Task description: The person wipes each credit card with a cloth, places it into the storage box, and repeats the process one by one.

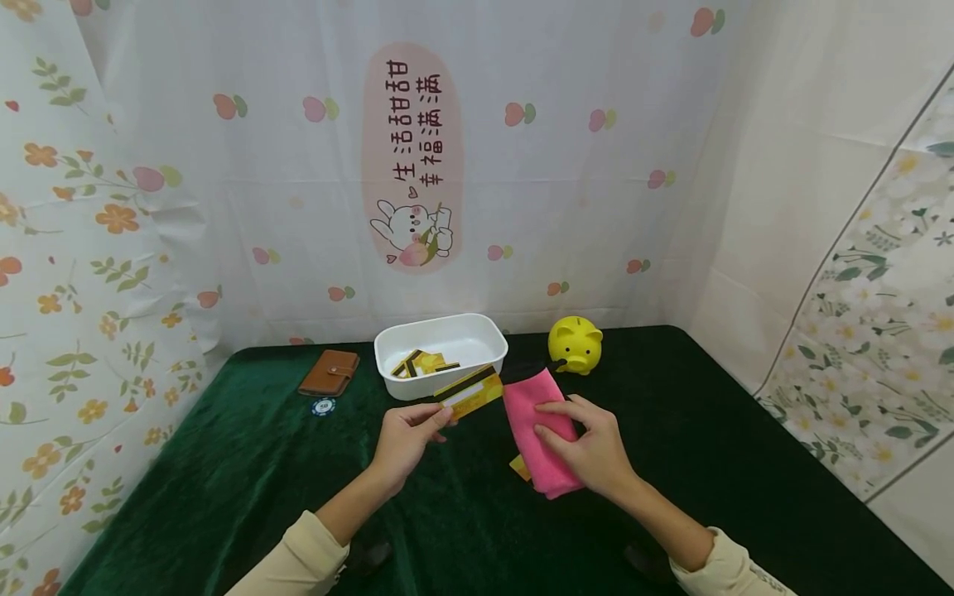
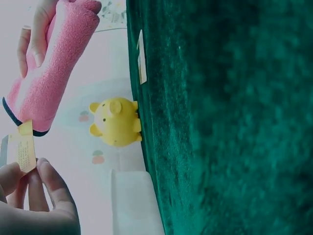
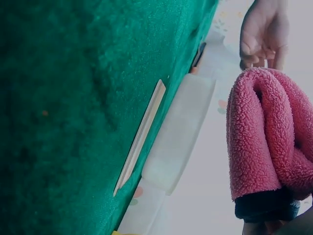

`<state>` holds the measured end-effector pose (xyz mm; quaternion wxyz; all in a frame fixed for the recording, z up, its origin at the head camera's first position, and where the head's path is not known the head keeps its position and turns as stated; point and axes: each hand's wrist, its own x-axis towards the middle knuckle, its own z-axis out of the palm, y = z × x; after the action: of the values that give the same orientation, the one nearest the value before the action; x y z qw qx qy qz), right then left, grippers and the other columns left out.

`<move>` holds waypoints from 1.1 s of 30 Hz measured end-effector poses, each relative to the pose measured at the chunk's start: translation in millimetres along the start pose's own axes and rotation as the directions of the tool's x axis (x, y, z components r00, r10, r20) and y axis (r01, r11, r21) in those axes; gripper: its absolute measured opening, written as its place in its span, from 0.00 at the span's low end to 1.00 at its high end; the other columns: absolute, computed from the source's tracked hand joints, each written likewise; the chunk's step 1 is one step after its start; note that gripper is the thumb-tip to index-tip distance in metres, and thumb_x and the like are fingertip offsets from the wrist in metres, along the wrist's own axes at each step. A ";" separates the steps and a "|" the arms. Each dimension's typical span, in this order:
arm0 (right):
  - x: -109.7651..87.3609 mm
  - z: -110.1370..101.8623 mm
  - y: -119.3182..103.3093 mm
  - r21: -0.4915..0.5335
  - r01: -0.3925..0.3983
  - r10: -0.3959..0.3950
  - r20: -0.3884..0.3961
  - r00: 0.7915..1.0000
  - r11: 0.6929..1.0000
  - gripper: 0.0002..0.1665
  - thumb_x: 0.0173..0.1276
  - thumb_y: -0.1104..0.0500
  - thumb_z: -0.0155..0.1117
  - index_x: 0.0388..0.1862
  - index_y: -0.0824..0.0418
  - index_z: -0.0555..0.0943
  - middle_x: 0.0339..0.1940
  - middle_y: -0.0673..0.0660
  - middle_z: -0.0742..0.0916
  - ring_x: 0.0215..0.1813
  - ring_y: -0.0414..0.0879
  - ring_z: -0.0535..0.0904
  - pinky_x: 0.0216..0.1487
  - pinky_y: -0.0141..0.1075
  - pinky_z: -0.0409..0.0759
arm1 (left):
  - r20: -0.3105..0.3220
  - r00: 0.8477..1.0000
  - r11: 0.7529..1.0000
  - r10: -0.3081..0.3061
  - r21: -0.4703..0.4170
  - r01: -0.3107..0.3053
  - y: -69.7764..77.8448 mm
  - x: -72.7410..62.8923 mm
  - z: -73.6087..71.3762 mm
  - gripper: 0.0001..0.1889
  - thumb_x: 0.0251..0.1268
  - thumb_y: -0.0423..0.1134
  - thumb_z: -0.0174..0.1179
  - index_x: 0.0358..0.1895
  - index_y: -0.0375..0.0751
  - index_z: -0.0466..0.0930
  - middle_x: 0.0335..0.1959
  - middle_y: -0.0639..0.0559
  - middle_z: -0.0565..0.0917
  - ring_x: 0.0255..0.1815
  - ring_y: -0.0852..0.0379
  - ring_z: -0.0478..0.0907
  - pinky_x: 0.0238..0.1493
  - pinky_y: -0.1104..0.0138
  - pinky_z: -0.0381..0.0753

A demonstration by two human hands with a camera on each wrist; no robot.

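Note:
My left hand (image 1: 406, 437) pinches a gold bank card (image 1: 477, 396) by its near left corner, thumb on top. The card has a dark stripe and a white strip, and is held up in front of the white bin. A folded, fuzzy pink cloth (image 1: 538, 426) with a black edge is gripped by my right hand (image 1: 592, 447), thumb and fingers across its face. In the left wrist view, the card's end (image 2: 25, 128) overlaps the cloth's black-edged end. Another gold card (image 1: 519, 467) lies on the table, partly hidden behind the cloth.
The white bin (image 1: 484, 331) at the back holds several gold cards (image 1: 425, 362). To its right stands a yellow piggy bank (image 1: 575, 344). A brown wallet (image 1: 330, 372) and a poker chip (image 1: 324, 406) lie to its left on the green tablecloth (image 1: 283, 463). A printed curtain hangs behind.

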<state>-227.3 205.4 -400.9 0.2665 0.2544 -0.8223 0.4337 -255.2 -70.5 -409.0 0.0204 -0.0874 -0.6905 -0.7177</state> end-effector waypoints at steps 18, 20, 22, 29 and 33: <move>19.7 4.0 -33.4 0.053 0.053 -0.053 -0.011 0.999 0.997 0.16 0.55 0.74 0.74 0.44 0.66 0.86 0.40 0.60 0.85 0.33 0.47 0.78 0.29 0.34 0.80 | 0.020 0.994 0.989 -0.109 -0.095 0.111 -1.9 1.3 -1.9 0.14 0.70 0.33 0.61 0.52 0.27 0.82 0.39 0.43 0.88 0.37 0.55 0.82 0.35 0.67 0.78; 21.9 4.8 -45.0 0.070 0.053 -0.054 0.010 0.999 0.996 0.15 0.55 0.75 0.73 0.43 0.68 0.86 0.39 0.61 0.85 0.33 0.48 0.79 0.29 0.35 0.81 | 0.040 0.992 0.989 -0.117 -0.088 0.120 -2.3 0.5 -1.9 0.14 0.70 0.33 0.60 0.53 0.27 0.82 0.40 0.43 0.87 0.38 0.55 0.82 0.35 0.67 0.78; 23.7 6.5 -53.8 0.087 0.054 -0.057 0.028 0.998 0.995 0.15 0.55 0.75 0.72 0.43 0.68 0.85 0.39 0.62 0.85 0.35 0.48 0.79 0.31 0.35 0.81 | 0.061 0.991 0.989 -0.116 -0.080 0.120 -2.4 -0.2 -2.3 0.14 0.71 0.34 0.60 0.53 0.27 0.82 0.40 0.43 0.87 0.38 0.56 0.82 0.36 0.67 0.78; 23.4 24.7 -38.9 0.122 0.080 -0.085 0.039 0.996 0.989 0.16 0.55 0.74 0.74 0.44 0.66 0.86 0.39 0.61 0.85 0.36 0.48 0.79 0.31 0.35 0.82 | 0.143 0.985 0.991 -0.098 -0.072 0.109 -3.3 -1.3 -4.4 0.16 0.72 0.35 0.58 0.54 0.25 0.80 0.40 0.44 0.88 0.39 0.57 0.83 0.37 0.67 0.78; 22.2 32.8 -25.8 0.142 0.082 -0.091 0.059 0.994 0.986 0.17 0.57 0.70 0.74 0.46 0.60 0.86 0.41 0.57 0.86 0.37 0.45 0.80 0.32 0.35 0.83 | 0.178 0.980 0.991 -0.091 -0.082 0.107 -4.6 -1.1 -5.2 0.16 0.73 0.35 0.58 0.55 0.23 0.79 0.41 0.45 0.88 0.39 0.58 0.83 0.38 0.68 0.78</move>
<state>-233.8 160.6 -387.2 0.2395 0.3219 -0.7864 0.4697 -255.2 -75.5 -413.9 -0.0798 -0.1160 -0.6596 -0.7383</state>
